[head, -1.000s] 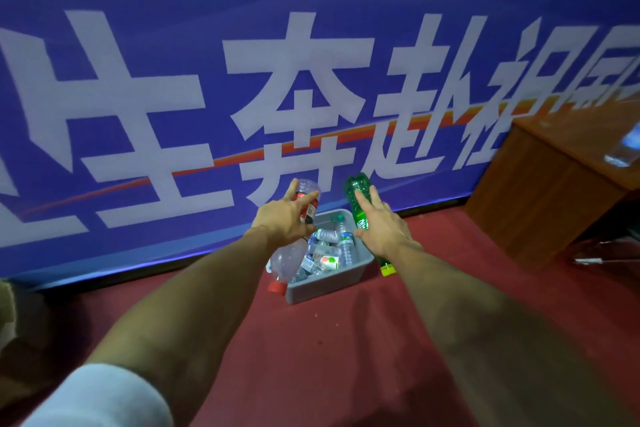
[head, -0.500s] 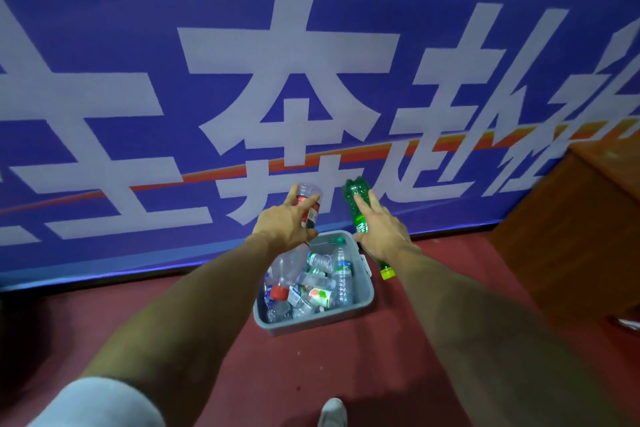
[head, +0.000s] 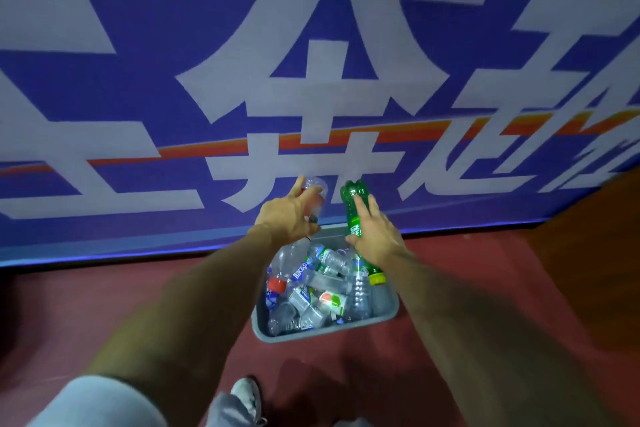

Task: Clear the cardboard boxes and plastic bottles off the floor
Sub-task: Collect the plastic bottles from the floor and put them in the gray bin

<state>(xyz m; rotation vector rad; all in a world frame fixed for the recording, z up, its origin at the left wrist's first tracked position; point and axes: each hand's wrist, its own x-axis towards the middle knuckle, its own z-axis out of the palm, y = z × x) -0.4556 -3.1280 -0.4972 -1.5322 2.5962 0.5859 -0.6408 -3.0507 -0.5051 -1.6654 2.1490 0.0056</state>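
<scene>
Both hands are out over the grey bin (head: pixel 388 308) on the red floor (head: pixel 138 305). My left hand (head: pixel 287 218) has its grip clenched round a clear bottle (head: pixel 313 196), base pointing up toward the banner (head: pixel 138 87). My right hand (head: pixel 375 236) grasps the green bottle (head: pixel 353 215), long axis running steeply from base up top to yellow cap (head: pixel 376 278) down low, cap hanging just above the bin's right side. The bin sits directly below both grips, already heaped with bottles (head: pixel 322 291). The right hand looks nearer the opening, so I'd judge green drops first.
</scene>
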